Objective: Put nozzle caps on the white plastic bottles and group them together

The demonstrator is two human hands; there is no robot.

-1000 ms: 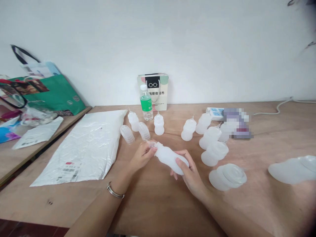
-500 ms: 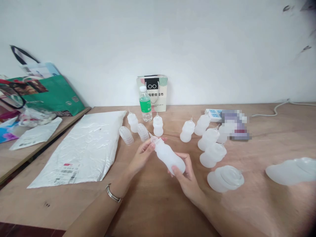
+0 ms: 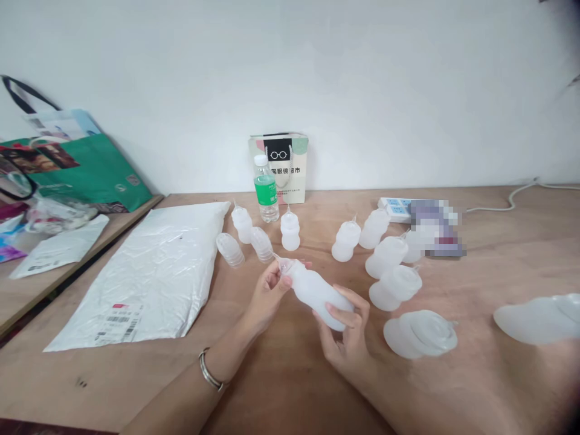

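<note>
A frosted white squeeze bottle (image 3: 317, 293) lies tilted in the air over the table, its neck pointing up and left. My right hand (image 3: 347, 332) is closed round its lower body. At the neck, the fingers of my left hand (image 3: 269, 293) pinch a clear pointed nozzle cap (image 3: 285, 264). The cap sits against the bottle mouth; whether its thread is engaged I cannot tell. Just beyond my left hand stand two stacks of clear caps, a nearer-left stack (image 3: 230, 250) and a right stack (image 3: 261, 244).
Several capped squeeze bottles (image 3: 386, 257) stand to the right, one bottle (image 3: 539, 319) at the far right. A white mailing bag (image 3: 149, 272) covers the left. Behind are a green-labelled water bottle (image 3: 266, 190), a paper bag (image 3: 294, 181) and a power strip (image 3: 394, 208).
The bottle and both hands have shifted slightly down and right. My right fingers have changed their hold, now wrapping over the bottle's base from above. The view has moved a little.
</note>
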